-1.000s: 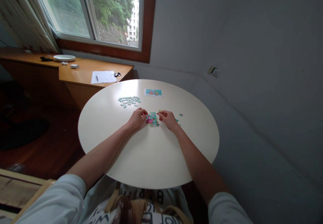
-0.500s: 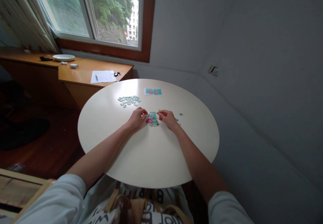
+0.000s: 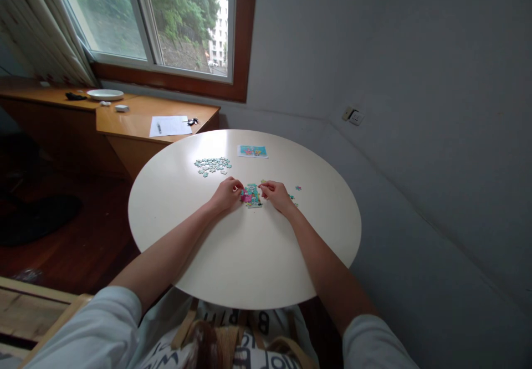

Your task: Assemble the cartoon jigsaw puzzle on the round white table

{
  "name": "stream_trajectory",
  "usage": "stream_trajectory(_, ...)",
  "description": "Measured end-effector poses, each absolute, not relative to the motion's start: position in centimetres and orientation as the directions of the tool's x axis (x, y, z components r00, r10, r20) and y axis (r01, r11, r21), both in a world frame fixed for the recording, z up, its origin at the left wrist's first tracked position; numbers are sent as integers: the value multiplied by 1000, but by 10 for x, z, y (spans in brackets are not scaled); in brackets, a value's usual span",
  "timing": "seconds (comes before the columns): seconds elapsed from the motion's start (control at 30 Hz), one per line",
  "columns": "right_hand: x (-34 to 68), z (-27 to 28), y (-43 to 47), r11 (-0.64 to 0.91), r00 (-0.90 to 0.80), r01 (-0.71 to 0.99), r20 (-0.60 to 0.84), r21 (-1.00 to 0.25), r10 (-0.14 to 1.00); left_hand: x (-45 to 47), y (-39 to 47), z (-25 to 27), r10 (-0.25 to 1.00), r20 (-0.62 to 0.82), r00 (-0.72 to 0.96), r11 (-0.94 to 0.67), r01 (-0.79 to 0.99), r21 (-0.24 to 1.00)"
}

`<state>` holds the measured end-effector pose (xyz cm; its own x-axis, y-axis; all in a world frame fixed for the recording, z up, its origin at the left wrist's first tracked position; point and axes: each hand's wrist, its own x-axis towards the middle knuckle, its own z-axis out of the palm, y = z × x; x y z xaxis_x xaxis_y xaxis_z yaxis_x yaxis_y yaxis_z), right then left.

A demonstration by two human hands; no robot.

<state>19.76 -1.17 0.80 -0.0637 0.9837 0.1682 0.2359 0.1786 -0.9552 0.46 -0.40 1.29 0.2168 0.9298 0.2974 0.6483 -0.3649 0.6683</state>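
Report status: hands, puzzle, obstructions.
Left hand at left edge of joined puzzle pieces; right hand near right edge. Grips unclear. Nothing seen in the way.

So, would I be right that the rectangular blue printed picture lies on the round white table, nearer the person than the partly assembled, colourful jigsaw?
Not quite: the blue printed picture does lie on the round white table, but farther from the person than the colourful jigsaw, as the head view shows.
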Motion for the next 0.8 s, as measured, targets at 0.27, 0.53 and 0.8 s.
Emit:
stream_trajectory(0.27, 197, 8, -11, 171, -51, 239, 164, -956, 985, 4, -4, 11, 927, 296, 232, -374, 647, 665)
stream_trajectory(0.53, 212, 17, -10, 185, 56, 225, 202, -957, 978, 4, -2, 8, 924, 302, 236, -381, 641, 666)
stream_trajectory(0.8, 243, 28, -5, 179, 245, 220, 232, -959, 941, 4, -3, 11, 927, 290, 236, -373, 646, 666)
